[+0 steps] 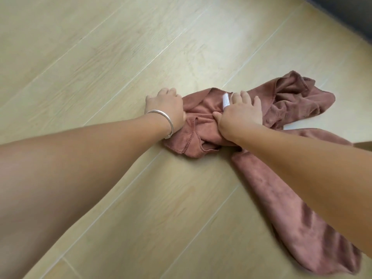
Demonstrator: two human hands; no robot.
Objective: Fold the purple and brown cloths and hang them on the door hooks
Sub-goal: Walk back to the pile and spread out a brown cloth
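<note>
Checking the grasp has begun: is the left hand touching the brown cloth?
Touching. The head view shows the left hand gripping the crumpled brown cloth at its left edge on the floor.

**Pale Wood Floor, Dark Edge in the Corner**

A light wood-look plank floor [112, 63] filled the view, its seams running diagonally. A dark grey surface [346, 15] cut across the top right corner; what it belonged to could not be told.
</note>
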